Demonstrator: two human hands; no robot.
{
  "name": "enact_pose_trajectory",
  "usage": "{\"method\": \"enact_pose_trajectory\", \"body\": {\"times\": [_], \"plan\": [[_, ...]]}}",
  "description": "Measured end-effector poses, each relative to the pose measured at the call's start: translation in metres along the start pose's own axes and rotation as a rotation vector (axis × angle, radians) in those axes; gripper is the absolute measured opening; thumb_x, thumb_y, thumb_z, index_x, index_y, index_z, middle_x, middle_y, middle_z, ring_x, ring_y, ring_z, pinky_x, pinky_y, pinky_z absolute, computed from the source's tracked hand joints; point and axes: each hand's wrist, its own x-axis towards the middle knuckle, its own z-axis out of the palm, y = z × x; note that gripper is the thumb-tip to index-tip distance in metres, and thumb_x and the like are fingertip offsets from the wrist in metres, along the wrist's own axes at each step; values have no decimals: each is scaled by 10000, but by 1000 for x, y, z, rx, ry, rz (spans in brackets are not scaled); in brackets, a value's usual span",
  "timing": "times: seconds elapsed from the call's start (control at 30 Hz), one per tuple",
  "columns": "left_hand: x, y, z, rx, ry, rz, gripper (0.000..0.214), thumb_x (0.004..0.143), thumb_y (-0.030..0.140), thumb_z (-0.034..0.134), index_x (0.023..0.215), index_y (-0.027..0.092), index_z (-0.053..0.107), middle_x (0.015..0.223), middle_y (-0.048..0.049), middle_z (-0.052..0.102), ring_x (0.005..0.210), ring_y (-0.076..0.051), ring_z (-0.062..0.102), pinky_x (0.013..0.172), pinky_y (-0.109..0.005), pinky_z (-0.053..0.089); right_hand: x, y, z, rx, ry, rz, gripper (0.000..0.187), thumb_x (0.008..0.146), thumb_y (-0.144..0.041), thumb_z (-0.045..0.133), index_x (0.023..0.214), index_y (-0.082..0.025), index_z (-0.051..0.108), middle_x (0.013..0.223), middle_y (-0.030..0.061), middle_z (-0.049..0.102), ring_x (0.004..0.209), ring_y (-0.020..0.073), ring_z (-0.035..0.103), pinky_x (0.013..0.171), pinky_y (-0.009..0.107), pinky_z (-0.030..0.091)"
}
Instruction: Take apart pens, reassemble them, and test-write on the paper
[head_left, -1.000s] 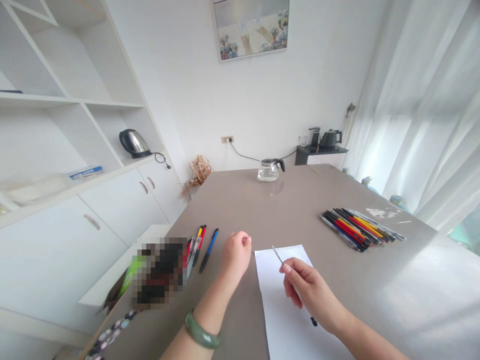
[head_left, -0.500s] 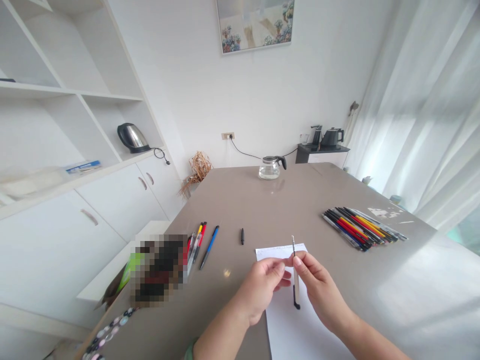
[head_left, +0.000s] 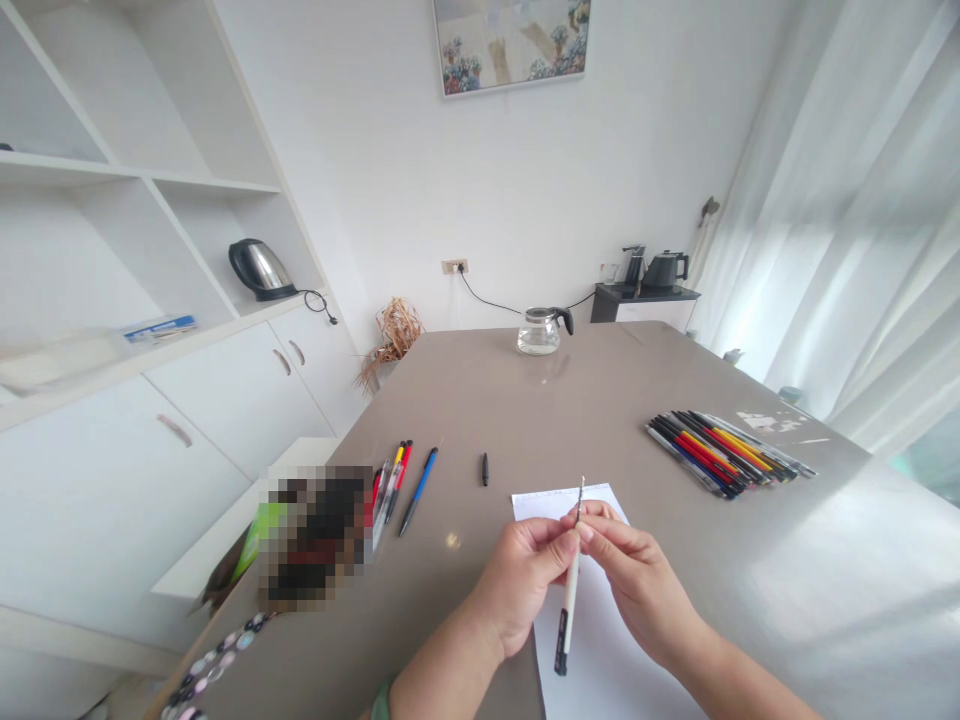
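Note:
Over the paper, a white pen [head_left: 571, 600] with a black clip end points toward me, its bare metal refill tip sticking up away from me. My left hand [head_left: 525, 575] pinches it near the tip end between thumb and fingers. From the other side my right hand [head_left: 637, 570] pinches the same part, thumb against thumb. Beneath both hands lies a sheet of white paper [head_left: 592, 660] with faint writing along its far edge. A small black pen piece [head_left: 485, 470] rests on the table to the left, beyond the paper.
A blue pen [head_left: 418, 492] and several others lie left, beside a blurred-out patch [head_left: 315, 540]. Several pens [head_left: 727, 455] form a bundle at right. A glass pot [head_left: 540, 332] stands at the table's far end; a bead string [head_left: 221, 665] lies near left.
My left hand has closed onto the pen near its tip, where my right hand alone held it. The pen's clip end has swung toward me and slightly left.

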Motion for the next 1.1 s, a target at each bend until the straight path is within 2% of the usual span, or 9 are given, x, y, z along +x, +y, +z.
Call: {"method": "enact_pose_trajectory", "body": {"times": [0.17,0.33,0.43,0.5,0.7,0.9,1.1], "plan": [[1,-2,-2,121,54,18,327,692,380,582,873,113,635,689,-53,586,705,-167,517,671,-286,382,0,-1,-1,-91,-25,-39,209,774,-319,480,675,-195,616,807,32,481,796,165,452,740,302,379],[2,-2,-4,137,79,36,293,682,391,586,781,121,641,706,-56,593,705,-157,514,661,-272,382,-1,-1,-2,-147,-56,-79,188,791,-300,458,804,-222,629,773,26,502,805,165,469,768,299,370],[1,0,-5,160,86,41,284,702,391,562,778,128,638,705,-53,588,684,-145,507,631,-255,381,-1,-3,-2,-143,-40,-54,190,793,-303,456,879,-225,606,828,31,523,847,171,474,787,297,362],[1,1,-4,171,77,53,274,720,380,542,794,134,634,690,-43,575,674,-136,497,618,-246,378,0,-3,-2,-123,-12,-29,186,792,-307,458,898,-220,584,833,30,533,805,160,479,750,286,370],[1,-2,-4,209,44,53,231,735,337,529,720,115,591,618,-17,516,597,-107,450,565,-226,360,3,-1,-6,-11,21,5,173,774,-307,489,669,-175,530,629,-11,468,623,109,423,618,239,357],[-1,-2,-5,291,-21,79,179,745,291,511,712,122,560,609,4,482,569,-95,422,555,-225,350,2,1,-6,-7,0,48,188,763,-316,506,651,-167,528,601,-20,440,602,99,393,595,232,333],[-1,-3,-8,390,7,120,130,729,237,522,653,135,550,609,0,505,595,-107,448,582,-227,353,13,0,-13,-68,171,53,203,745,-362,513,699,-167,544,618,-16,435,579,92,373,556,223,324]]}}
